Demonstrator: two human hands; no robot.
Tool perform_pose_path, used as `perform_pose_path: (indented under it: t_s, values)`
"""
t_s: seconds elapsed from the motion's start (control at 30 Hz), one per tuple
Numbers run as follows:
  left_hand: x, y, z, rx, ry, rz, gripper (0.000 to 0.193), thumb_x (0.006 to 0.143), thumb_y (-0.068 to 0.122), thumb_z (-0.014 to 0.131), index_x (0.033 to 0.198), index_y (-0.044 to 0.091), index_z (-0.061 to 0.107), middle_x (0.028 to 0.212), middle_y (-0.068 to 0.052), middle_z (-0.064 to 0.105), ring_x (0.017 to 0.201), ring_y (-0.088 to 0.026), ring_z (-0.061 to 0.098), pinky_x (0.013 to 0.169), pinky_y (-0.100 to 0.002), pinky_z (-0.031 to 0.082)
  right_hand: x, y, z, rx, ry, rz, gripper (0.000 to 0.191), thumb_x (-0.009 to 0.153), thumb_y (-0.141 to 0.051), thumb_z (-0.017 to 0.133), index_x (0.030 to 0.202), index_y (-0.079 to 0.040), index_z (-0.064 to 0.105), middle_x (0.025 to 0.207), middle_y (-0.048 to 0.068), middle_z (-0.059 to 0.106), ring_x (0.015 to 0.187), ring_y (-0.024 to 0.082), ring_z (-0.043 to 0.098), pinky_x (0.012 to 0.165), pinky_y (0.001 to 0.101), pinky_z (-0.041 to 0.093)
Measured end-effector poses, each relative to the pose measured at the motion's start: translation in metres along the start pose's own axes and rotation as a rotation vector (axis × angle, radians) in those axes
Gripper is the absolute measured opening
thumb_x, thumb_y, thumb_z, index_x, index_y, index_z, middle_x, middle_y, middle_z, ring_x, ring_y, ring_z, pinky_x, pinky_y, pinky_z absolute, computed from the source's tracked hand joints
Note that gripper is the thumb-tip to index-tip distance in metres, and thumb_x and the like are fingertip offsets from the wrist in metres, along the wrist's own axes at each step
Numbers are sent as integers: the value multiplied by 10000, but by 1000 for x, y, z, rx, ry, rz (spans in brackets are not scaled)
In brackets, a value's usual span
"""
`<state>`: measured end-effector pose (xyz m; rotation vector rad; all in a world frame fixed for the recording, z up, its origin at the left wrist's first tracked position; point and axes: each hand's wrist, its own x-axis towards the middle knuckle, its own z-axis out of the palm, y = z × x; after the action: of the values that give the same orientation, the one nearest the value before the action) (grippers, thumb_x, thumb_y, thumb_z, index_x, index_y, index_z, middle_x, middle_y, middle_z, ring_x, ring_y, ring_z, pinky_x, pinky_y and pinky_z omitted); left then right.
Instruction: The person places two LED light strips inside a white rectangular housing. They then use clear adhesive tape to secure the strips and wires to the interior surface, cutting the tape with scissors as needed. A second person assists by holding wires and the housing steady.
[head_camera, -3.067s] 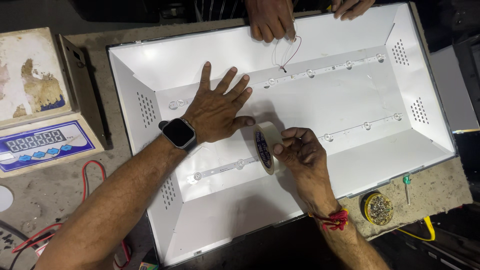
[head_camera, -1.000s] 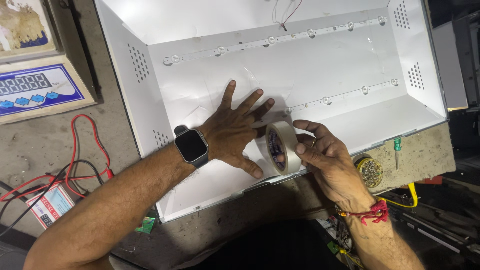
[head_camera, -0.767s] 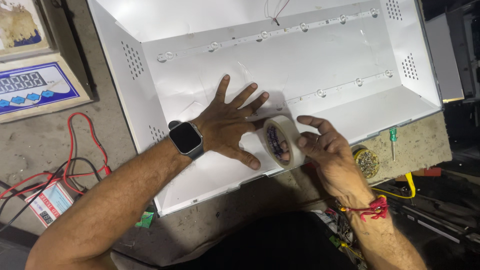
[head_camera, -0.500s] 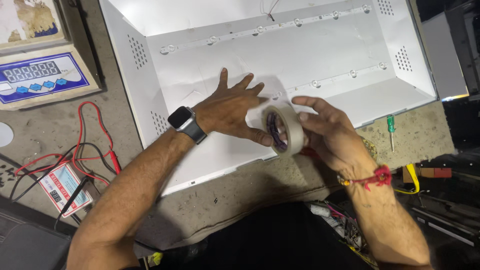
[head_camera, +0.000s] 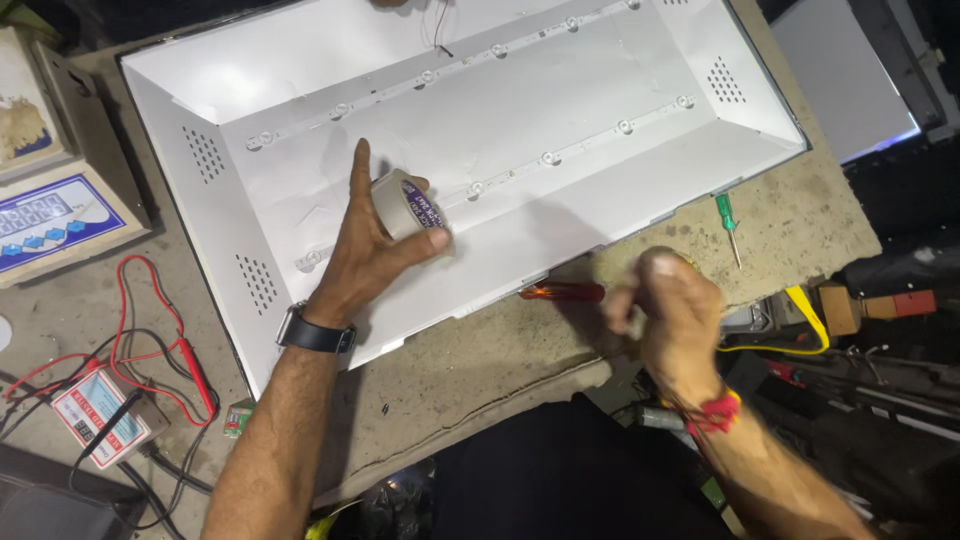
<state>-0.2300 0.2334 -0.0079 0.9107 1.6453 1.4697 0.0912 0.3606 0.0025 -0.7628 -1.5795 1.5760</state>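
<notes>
Nearest to you, your right hand (head_camera: 672, 312) has come off the tape and now hangs over the near edge of the bench, loosely curled and blurred; whether it pinches anything you cannot tell from here. Half a second ago it shared the roll with the other hand, so the roll has changed hands. Just left of it, the red-and-amber handled screwdriver (head_camera: 562, 291) lies on the bench at the panel's near rim, untouched.

Your left hand (head_camera: 368, 240), with a dark watch (head_camera: 316, 333) on the wrist, has the off-white roll of adhesive tape (head_camera: 408, 203) clamped between thumb and fingers. It holds the roll over the lower part of the large white sheet-metal backlight tray (head_camera: 230, 250), beside the nearer light strip with its round lenses (head_camera: 545, 158). That hand lay flat on the tray a moment ago; it no longer presses anything down, and the tape is lifted rather than laid.

Further out, a second light strip (head_camera: 430, 76) runs along the far side, with thin dark wires (head_camera: 438, 30) dangling near the top edge.

The bench is bare, worn concrete (head_camera: 480, 370). A green-handled screwdriver (head_camera: 728, 222) lies to the right. On the left sit a small meter with red leads (head_camera: 98, 415) and a beige digital scale (head_camera: 60, 215).
</notes>
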Motion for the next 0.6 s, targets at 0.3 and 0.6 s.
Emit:
perform_pose_path:
  t_s: [0.3, 0.6]
  values:
    - [17, -10, 0, -145, 158, -159, 1401, 712, 672, 776, 1605, 46, -104, 1481, -320, 393, 1367, -421, 534, 1145, -583, 406, -30, 88, -268, 638, 650, 596, 705, 972, -872, 529, 845, -182, 470, 765, -20, 502, 643, 124, 400, 651, 286, 374]
    - [31, 6, 9, 26, 163, -143, 1436, 663, 757, 729, 1573, -5, -80, 1450, -369, 537, 1381, -477, 520, 1080, -686, 382, -22, 119, -330, 344, 1128, 348, 408, 1072, -524, 595, 1018, -120, 572, 846, 11, 537, 685, 136, 443, 672, 274, 386]
